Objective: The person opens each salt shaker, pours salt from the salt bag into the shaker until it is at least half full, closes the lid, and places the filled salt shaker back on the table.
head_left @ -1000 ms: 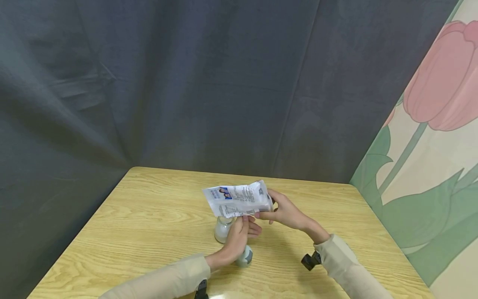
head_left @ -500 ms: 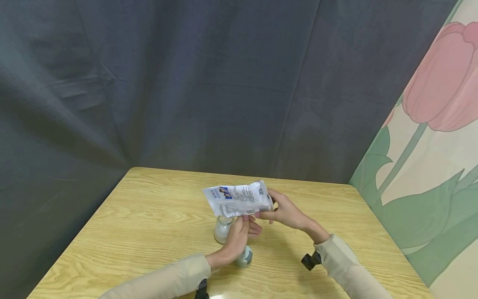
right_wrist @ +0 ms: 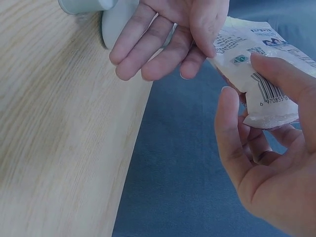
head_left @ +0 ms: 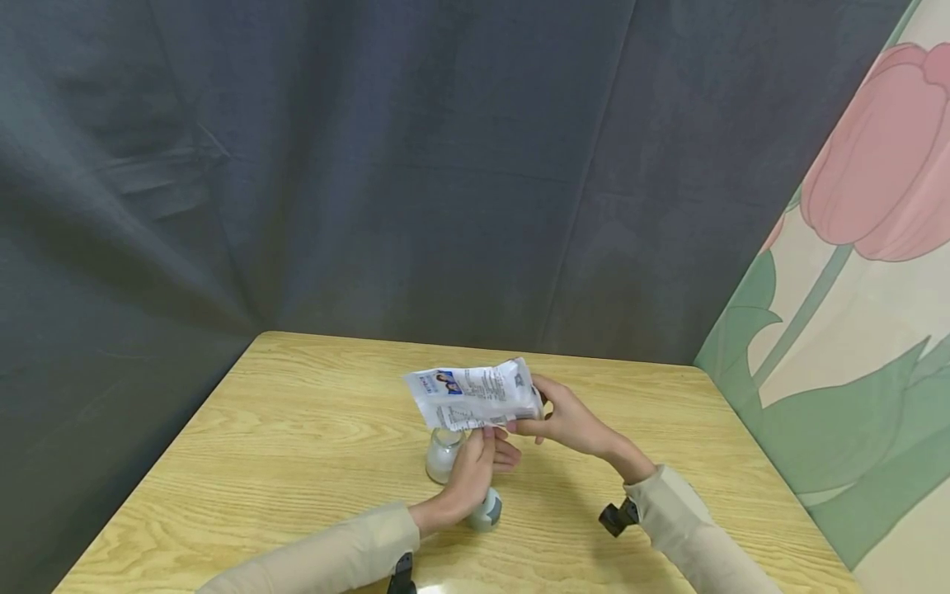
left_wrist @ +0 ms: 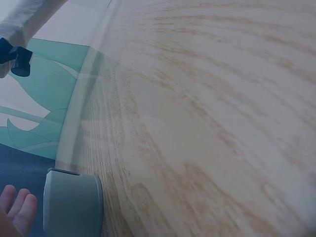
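Note:
A white printed plastic packet [head_left: 475, 396] is held slanted above the table, its left end over a small glass jar [head_left: 443, 459] with white contents. My right hand [head_left: 567, 421] grips the packet's right end between thumb and fingers; a barcode shows there in the right wrist view. My left hand [head_left: 475, 470] is beside the jar, fingers extended, its thumb against the packet's lower edge. In the right wrist view, the left fingers [right_wrist: 163, 54] partly cover the jar. A grey-green cylindrical item [head_left: 486, 511] sits below my left wrist. The packet's far side is hidden.
The wooden table [head_left: 297, 429] ends at a dark curtain [head_left: 416, 181] behind it. A painted tulip wall [head_left: 853, 330] stands on the right. A black wrist camera [head_left: 618, 518] hangs below the right cuff.

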A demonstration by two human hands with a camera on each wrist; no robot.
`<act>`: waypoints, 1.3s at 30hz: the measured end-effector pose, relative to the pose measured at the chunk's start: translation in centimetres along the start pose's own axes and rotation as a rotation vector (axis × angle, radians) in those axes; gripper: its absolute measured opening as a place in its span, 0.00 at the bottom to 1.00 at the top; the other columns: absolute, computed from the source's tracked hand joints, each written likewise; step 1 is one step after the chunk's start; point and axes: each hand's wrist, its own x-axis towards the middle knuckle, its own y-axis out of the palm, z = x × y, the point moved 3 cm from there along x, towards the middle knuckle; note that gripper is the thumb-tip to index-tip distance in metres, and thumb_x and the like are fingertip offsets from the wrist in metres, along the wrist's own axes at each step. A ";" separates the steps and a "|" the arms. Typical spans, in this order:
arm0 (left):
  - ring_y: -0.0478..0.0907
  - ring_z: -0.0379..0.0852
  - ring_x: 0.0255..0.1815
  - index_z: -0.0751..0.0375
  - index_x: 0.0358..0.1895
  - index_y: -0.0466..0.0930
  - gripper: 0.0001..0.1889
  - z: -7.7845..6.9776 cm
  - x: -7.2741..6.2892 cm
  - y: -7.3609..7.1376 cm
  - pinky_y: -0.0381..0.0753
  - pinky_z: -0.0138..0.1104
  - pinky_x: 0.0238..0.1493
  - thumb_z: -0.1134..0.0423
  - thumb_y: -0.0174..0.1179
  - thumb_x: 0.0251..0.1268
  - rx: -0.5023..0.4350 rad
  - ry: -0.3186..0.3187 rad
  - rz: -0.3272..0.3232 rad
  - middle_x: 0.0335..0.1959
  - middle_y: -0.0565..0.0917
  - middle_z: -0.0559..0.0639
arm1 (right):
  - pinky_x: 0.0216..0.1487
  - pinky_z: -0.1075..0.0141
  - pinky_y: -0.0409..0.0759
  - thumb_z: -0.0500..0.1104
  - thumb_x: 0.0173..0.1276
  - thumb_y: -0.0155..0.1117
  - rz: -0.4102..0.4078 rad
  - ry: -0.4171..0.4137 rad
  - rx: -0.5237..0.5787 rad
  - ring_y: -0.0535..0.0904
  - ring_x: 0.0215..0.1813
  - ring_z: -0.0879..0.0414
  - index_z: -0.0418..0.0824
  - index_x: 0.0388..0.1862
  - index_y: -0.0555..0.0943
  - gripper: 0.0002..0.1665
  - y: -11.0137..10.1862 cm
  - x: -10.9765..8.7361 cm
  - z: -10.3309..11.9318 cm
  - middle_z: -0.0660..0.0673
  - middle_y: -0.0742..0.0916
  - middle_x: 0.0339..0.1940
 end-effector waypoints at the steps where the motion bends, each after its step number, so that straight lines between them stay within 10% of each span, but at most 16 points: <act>1: 0.81 0.68 0.44 0.78 0.52 0.65 0.22 0.0 0.0 0.0 0.86 0.43 0.48 0.59 0.27 0.85 -0.001 0.003 0.002 0.39 0.82 0.65 | 0.24 0.51 0.86 0.36 0.64 0.72 -0.001 -0.001 -0.001 0.76 0.39 0.48 0.39 0.66 0.72 0.32 0.0 0.0 0.0 0.42 0.81 0.45; 16: 0.80 0.70 0.45 0.77 0.51 0.65 0.21 -0.1 0.0 0.0 0.85 0.48 0.50 0.61 0.27 0.85 -0.017 -0.017 -0.004 0.40 0.81 0.67 | 0.25 0.48 0.86 0.34 0.64 0.72 -0.009 0.014 -0.015 0.76 0.38 0.49 0.38 0.66 0.72 0.32 0.1 0.0 -0.1 0.42 0.81 0.47; 23: 0.80 0.72 0.44 0.76 0.49 0.66 0.18 -0.8 -0.2 0.1 0.84 0.54 0.50 0.65 0.27 0.85 -0.029 -0.012 -0.011 0.40 0.80 0.72 | 0.24 0.52 0.86 0.27 0.62 0.69 -0.016 0.011 -0.026 0.76 0.36 0.52 0.32 0.62 0.73 0.29 0.1 -0.3 3.4 0.41 0.81 0.44; 39: 0.80 0.71 0.45 0.76 0.52 0.65 0.19 0.2 0.2 0.0 0.84 0.52 0.51 0.62 0.27 0.85 -0.041 -0.013 -0.004 0.41 0.81 0.70 | 0.23 0.56 0.86 0.35 0.64 0.72 -0.012 -0.003 -0.017 0.76 0.38 0.48 0.40 0.65 0.73 0.32 0.0 0.0 -0.3 0.42 0.81 0.46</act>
